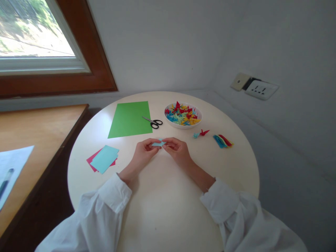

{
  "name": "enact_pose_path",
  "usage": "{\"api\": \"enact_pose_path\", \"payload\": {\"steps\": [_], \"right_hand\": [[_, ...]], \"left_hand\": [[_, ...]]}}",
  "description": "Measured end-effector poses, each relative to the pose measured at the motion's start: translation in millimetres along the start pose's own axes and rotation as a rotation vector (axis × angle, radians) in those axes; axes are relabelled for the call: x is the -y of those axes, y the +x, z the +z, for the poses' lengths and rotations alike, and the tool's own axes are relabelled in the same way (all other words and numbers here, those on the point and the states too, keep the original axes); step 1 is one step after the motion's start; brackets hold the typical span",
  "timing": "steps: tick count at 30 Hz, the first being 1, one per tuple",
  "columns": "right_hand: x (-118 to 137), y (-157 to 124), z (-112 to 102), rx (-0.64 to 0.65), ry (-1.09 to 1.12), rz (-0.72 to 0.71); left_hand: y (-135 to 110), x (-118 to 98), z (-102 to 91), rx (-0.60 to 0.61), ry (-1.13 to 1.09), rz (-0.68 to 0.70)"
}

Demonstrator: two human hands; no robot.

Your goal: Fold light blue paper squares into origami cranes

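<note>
A small folded piece of light blue paper (158,144) is held between my two hands, above the middle of the round white table (168,210). My left hand (145,148) pinches its left side between thumb and fingers. On the right end, my right hand (177,148) grips it the same way, and the fingertips nearly meet. The fingers cover part of the paper, so its exact fold is hard to make out. Beyond my hands lie scissors (155,123) with black handles, partly over a green sheet (131,119).
Pink and light blue paper squares (105,159) lie at the left. A white bowl (181,126) holds many folded paper cranes. Right of it are a red paper crane (204,132), a small light blue one (196,135) and coloured folded strips (223,141). A wooden desk (39,122) stands left.
</note>
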State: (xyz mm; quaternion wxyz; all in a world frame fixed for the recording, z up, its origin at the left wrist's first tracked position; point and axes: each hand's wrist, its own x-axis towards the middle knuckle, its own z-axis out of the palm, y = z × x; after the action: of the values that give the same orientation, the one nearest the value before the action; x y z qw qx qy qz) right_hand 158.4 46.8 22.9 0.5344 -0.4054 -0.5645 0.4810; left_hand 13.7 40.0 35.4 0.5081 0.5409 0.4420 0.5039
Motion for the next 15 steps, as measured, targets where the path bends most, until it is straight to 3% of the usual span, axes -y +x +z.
{"api": "enact_pose_path", "payload": {"steps": [15], "right_hand": [[-0.4, -0.2, 0.2, -0.005, -0.002, -0.012]], "left_hand": [[-1.3, -4.4, 1.0, -0.006, 0.026, -0.002]]}}
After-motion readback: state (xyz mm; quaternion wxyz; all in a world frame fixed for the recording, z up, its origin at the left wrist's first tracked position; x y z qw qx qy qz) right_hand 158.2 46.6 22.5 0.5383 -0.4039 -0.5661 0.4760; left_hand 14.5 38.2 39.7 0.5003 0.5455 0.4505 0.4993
